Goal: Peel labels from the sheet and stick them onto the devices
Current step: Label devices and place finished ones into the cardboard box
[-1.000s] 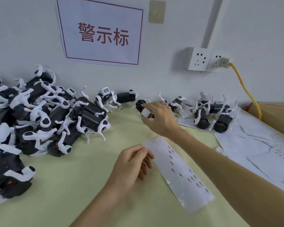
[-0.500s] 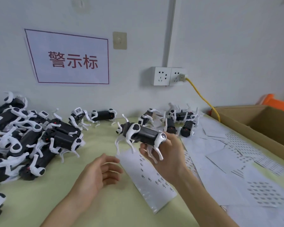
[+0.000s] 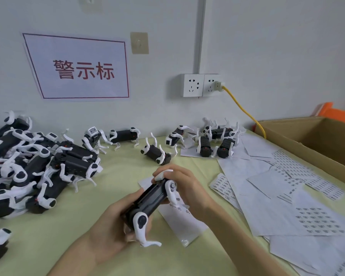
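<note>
A pale yellow-green cloth-covered surface (image 3: 48,246) fills the lower view. A big heap of small black robot-dog devices with white plastic legs (image 3: 28,166) lies to the left of the one device being held. To the right of that device is a spread of loose white paper label sheets (image 3: 277,206), with a brown cardboard box (image 3: 307,136) beyond them. A narrow white label sheet printed with small dark labels (image 3: 179,222) lies flat directly under the held device. The held black-and-white robot-dog device (image 3: 147,200) is tilted, low over that sheet. Half a second ago the right hand alone held it up; now both hands grip it. The left hand (image 3: 112,230), loose and empty before, wraps the near end. The right hand (image 3: 187,188) clasps the far end.
</note>
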